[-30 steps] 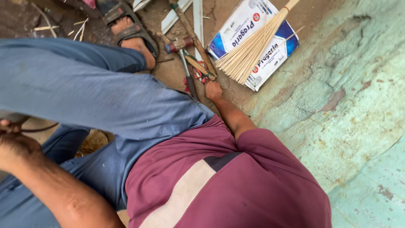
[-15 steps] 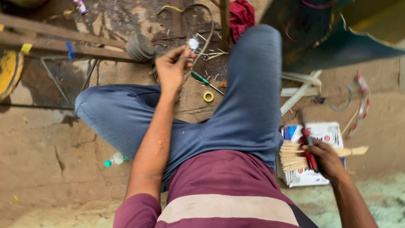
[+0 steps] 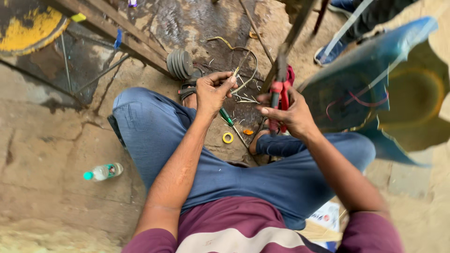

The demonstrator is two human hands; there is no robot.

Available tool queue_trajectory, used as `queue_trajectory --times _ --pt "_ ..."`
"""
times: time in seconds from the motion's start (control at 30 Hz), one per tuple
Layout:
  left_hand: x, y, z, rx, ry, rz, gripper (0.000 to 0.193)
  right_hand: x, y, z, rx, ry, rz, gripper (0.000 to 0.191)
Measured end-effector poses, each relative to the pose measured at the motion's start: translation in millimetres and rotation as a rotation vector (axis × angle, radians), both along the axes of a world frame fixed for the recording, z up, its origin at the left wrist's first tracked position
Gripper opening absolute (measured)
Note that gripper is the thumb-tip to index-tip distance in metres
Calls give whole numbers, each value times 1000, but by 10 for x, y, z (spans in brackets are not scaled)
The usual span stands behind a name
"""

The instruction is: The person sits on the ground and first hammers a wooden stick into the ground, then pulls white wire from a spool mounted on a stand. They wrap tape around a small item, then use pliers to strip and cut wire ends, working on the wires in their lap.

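Observation:
I sit cross-legged on a dirt floor in blue jeans. My left hand pinches a few thin pale sticks that point up and away. My right hand grips red-handled pliers, jaws pointing away, a short way right of the sticks. Between my hands on the ground lie a green-handled screwdriver and a small yellow tape ring. More pale stick scraps are scattered on the ground there.
A grooved grey pulley and wooden beams lie ahead on the left. A plastic bottle with a green cap lies left of my knee. A broken blue sheet rises at the right, with another person's shoe beyond.
My right hand has come from the box of sticks at my right side up in front of me, still holding the pliers. The left hand stays raised with the sticks.

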State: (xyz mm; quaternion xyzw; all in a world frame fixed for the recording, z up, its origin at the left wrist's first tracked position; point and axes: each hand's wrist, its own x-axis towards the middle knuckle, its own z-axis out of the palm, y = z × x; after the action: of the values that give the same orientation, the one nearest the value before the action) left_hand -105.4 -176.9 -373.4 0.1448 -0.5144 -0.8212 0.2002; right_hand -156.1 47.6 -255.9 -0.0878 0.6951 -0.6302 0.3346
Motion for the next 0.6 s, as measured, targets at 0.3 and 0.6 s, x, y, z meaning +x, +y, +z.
queue_trajectory --times 0.3,0.6 --pt "-250 -203 -60 5 -116 -12 20 -332 -36 -790 -52 -148 252 62" --pt "-188 -209 -46 -138 -199 -46 20 -412 53 -902 62 -135 445 85"
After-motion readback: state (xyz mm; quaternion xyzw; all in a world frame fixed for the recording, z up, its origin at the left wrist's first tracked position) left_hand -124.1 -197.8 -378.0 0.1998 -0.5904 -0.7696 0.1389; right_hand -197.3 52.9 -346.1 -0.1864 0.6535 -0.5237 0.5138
